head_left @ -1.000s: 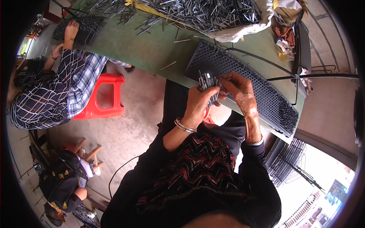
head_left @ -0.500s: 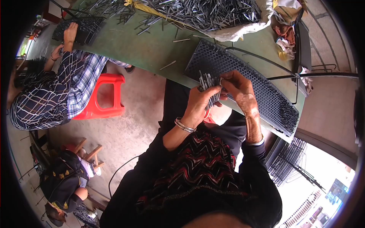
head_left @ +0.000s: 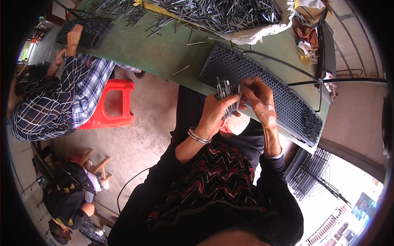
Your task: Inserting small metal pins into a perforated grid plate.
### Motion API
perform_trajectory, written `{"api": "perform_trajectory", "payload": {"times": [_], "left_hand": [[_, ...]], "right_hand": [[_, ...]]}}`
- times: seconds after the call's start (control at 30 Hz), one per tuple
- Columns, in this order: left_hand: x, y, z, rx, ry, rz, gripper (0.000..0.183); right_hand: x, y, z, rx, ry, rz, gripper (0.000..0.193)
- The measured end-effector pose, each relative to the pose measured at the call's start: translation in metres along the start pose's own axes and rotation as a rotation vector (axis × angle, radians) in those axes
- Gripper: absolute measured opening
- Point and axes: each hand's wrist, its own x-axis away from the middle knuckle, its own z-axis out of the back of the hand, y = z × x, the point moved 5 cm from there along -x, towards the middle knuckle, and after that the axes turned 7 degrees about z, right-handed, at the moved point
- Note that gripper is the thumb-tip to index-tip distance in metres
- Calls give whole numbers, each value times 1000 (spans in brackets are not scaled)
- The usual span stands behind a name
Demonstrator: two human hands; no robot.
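My left hand (head_left: 211, 114) is closed around a bundle of thin dark and silvery metal rods (head_left: 226, 91), its thumb pressed across them and their tips sticking up. Right beside the bundle, my right hand (head_left: 262, 99) is closed in a pinch at a single metal rod by the bundle's right edge; how much of that rod the fingers grip is partly hidden. Both hands are over the near edge of a long black perforated tray (head_left: 246, 65) with rows of round holes. Dark rods stand crowded in the tray's lower right end.
A large heap of similar rods (head_left: 230, 16) lies in a white sack (head_left: 271, 36) on the green table (head_left: 164, 57). Loose rods are scattered near it. Black bars cross the tray's right side. At left a person (head_left: 57, 90) works at another tray beside a red stool (head_left: 110, 104).
My right fingers have shifted very slightly to the right, and a rod now shows more plainly at their tips. My left hand keeps its hold on the bundle.
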Motion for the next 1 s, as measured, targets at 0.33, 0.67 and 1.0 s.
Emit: {"api": "perform_trajectory", "payload": {"times": [0.33,0.67,1.0], "left_hand": [[0,-1,2,-148,40,39,20],[-6,-8,10,76,60,34,24],[-12,-18,5,266,-69,162,21]], "right_hand": [[-6,-1,6,-6,-191,-106,15],[-16,-15,17,91,-126,-33,10],[-60,-12,26,475,317,335,9]]}}
